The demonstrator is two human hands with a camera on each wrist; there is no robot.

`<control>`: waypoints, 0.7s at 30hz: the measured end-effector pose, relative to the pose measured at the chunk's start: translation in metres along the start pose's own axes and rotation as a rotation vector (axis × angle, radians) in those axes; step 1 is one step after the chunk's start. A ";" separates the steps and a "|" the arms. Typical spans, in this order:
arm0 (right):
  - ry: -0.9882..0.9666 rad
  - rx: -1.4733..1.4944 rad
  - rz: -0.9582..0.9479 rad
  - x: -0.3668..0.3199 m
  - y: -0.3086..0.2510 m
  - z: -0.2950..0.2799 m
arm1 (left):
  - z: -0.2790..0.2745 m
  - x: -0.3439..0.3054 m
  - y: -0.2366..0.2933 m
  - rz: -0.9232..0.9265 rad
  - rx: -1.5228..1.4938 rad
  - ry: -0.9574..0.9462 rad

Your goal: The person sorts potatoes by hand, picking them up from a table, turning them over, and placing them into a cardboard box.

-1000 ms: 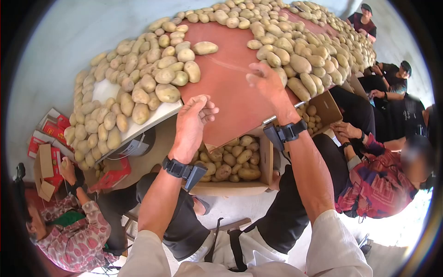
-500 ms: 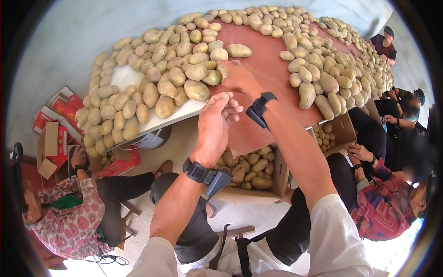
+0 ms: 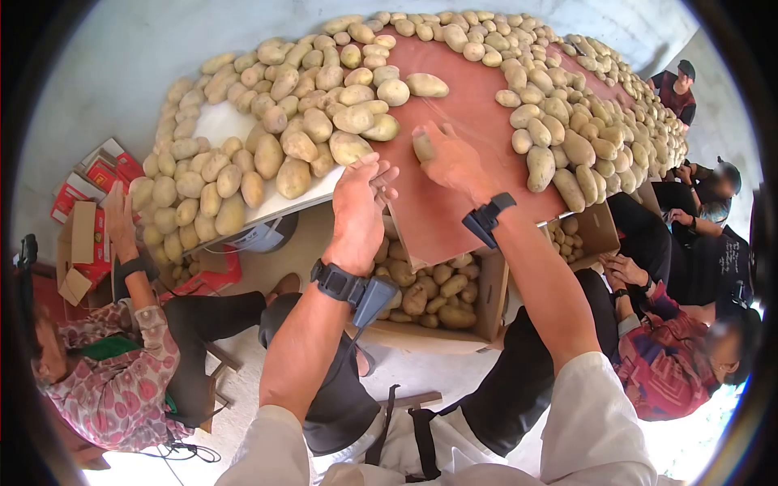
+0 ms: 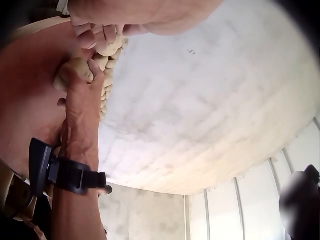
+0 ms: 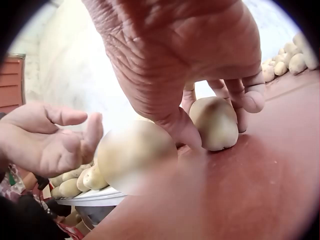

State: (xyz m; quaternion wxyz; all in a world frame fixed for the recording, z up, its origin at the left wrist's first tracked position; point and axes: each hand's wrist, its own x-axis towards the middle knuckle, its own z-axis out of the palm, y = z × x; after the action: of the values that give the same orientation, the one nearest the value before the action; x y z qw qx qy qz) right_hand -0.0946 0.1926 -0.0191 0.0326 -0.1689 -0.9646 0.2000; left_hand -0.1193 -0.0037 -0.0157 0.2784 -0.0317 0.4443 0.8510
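My right hand (image 3: 460, 159) pinches a potato (image 5: 215, 122) between thumb and fingers, low over the red board (image 3: 442, 219). From the right wrist view, the potato's underside is right at the board's surface. To the left is my left hand (image 3: 359, 211), beside the board's near left corner, fingers loosely curled around nothing; its empty palm also shows in the right wrist view. Just beyond its fingertips a heap of potatoes (image 3: 316, 125) covers the white tabletop (image 3: 300, 194). A lone longish potato (image 3: 426, 85) lies at that heap's right edge, on the red board.
Under the board's front edge stands a cardboard box (image 3: 490, 300) of potatoes, with another box (image 3: 596, 231) to its right. More potatoes (image 3: 559, 121) pile along the right side. Seated people are close on the left and right. Red cartons (image 3: 101, 186) lie at far left.
My right hand went from empty above the board to the left heap's edge, then drew back rightward with a potato. My left hand stays loosely curled near the board's corner. The head view has shifted.
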 end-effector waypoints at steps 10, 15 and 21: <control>-0.285 0.525 0.342 -0.066 0.006 -0.028 | 0.011 -0.010 -0.023 -0.157 0.338 -0.123; -0.242 0.763 0.297 -0.077 0.008 -0.029 | 0.022 -0.006 -0.037 -0.009 0.804 -0.208; -0.127 0.286 0.136 -0.082 0.016 -0.022 | 0.032 -0.019 -0.047 0.328 1.410 -0.314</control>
State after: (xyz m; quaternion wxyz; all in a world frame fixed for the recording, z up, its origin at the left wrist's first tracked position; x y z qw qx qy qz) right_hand -0.0095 0.1866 -0.0048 -0.0184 -0.2142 -0.9128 0.3473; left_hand -0.0738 0.0336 -0.0255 0.1620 0.3435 0.8393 0.3889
